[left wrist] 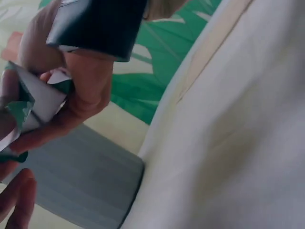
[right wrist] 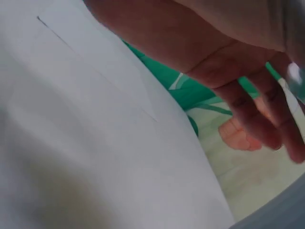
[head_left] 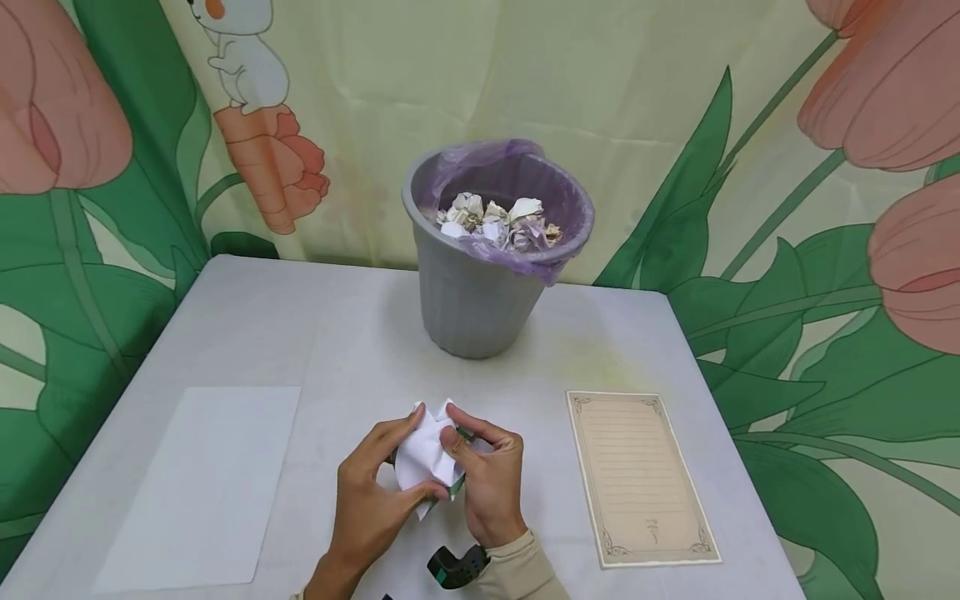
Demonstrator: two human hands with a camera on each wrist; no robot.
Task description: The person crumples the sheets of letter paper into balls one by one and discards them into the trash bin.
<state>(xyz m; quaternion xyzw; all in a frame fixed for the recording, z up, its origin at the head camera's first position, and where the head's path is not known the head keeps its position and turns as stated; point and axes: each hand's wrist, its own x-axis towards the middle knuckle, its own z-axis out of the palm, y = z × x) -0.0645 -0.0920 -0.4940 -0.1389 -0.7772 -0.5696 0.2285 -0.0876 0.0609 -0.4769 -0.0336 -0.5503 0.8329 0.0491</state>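
Observation:
Between both hands, above the front middle of the table, is a crumpled sheet of paper (head_left: 426,454), white with some green showing at its edges. My left hand (head_left: 375,487) grips it from the left, thumb below and fingers at the top. From the other side my right hand (head_left: 495,475) holds it, the thumb pressed on its white face. The left wrist view shows folded white and green parts of the paper (left wrist: 45,102) among the fingers. In the right wrist view the right hand (right wrist: 228,71) shows several fingers, with the paper mostly out of sight.
A grey bin (head_left: 480,300) with a purple liner stands at the table's back, holding several crumpled papers (head_left: 495,221). A white sheet (head_left: 206,483) lies flat at left. At right lies a beige lined sheet (head_left: 645,483) with an ornate border. A printed curtain (head_left: 420,75) hangs behind.

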